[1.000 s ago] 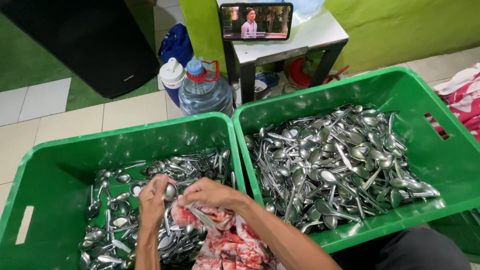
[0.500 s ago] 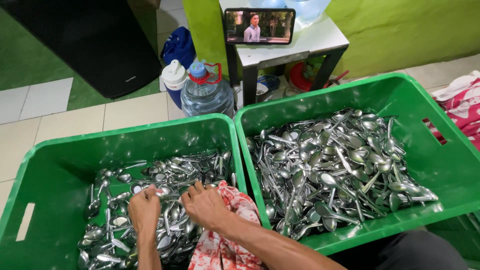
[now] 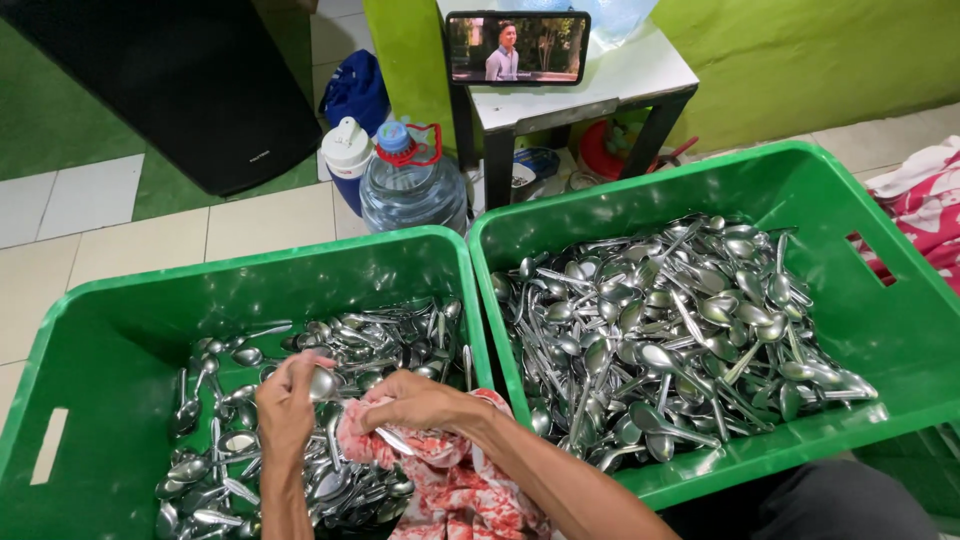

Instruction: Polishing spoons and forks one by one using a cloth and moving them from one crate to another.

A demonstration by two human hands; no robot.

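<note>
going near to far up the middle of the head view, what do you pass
red-and-white cloth → right hand → spoons in the left green crate → left green crate's far wall → clear water jug → phone on the small table

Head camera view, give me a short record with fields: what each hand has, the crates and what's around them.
left hand: holds a metal spoon by its bowl, over the left crate
right hand: grips a red and white cloth around the spoon's handle
left green crate: partly filled with spoons, floor showing between them
right green crate: heaped with spoons
behind crates: clear water jug, white-capped bottle, small table with a phone playing video
</note>
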